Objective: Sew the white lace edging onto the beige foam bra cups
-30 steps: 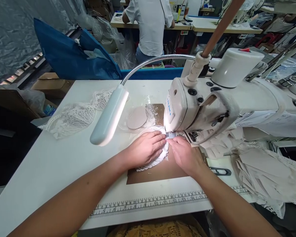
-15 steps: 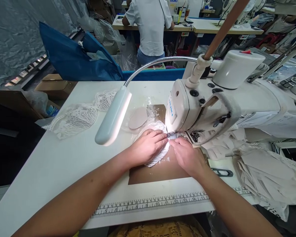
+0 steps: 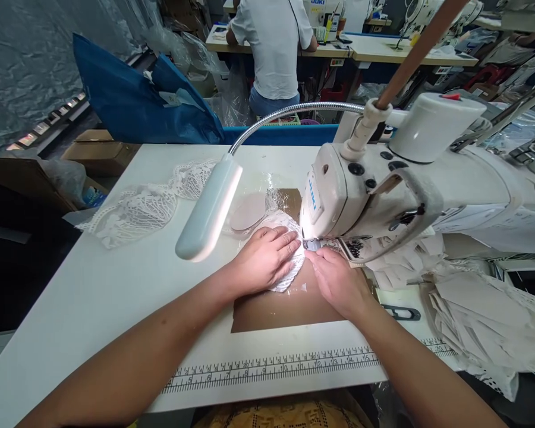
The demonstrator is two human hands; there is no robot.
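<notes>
Under the sewing machine (image 3: 325, 190) lies a rounded white lace piece (image 3: 289, 279), its right edge at the needle area. My left hand (image 3: 267, 255) rests flat on this lace piece with fingers stretched toward the presser foot. My right hand (image 3: 336, 273) is closed, thumb and forefinger pinched at the lace's edge just in front of the foot. The exact grip is partly hidden. A brown sheet (image 3: 289, 312) lies beneath the lace and both hands. A pale oval pad (image 3: 248, 212) in clear plastic sits just beyond the left hand.
A lamp (image 3: 209, 208) on a bendy neck hangs left of the machine head. White lace pieces (image 3: 138, 214) lie at the table's left. Stacked pale fabric pieces (image 3: 485, 315) and thread snips (image 3: 401, 312) are at right. A ruler strip (image 3: 271, 370) runs along the front edge. A person (image 3: 274, 53) sits beyond.
The lace piece has shifted away from me and turned a little under the foot, with my left hand moving slightly along with it. My right hand stays nearly in place.
</notes>
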